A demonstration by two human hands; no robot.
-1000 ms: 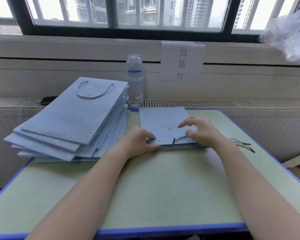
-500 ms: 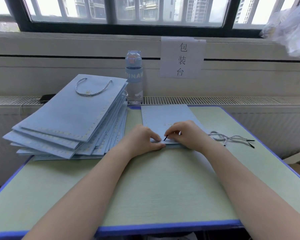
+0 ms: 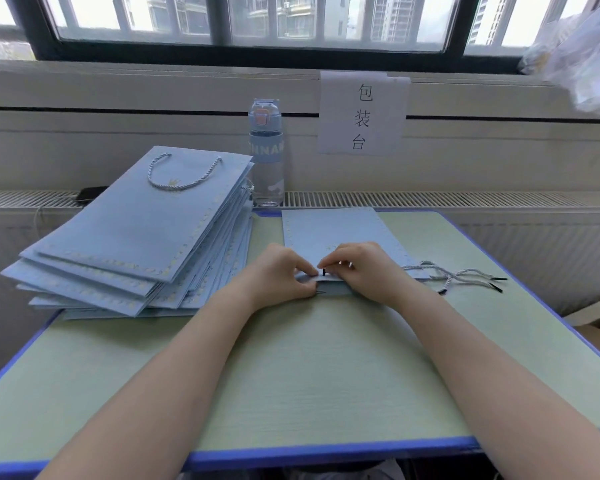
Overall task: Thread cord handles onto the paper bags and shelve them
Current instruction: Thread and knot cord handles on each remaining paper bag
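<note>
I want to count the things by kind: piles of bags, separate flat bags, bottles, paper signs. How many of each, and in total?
Pile of pale blue paper bags: 1
Separate flat pale blue paper bag: 1
Clear plastic water bottle: 1
White paper sign: 1
Total: 4

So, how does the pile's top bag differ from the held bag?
The top bag has a looped handle; the held bag shows only a black cord tip at its edge. The top bag lies askew on the pile; the held bag straight on the table. The left hand pinches the held bag, the right hand its cord tip; the top bag is untouched. Both are pale blue.
</note>
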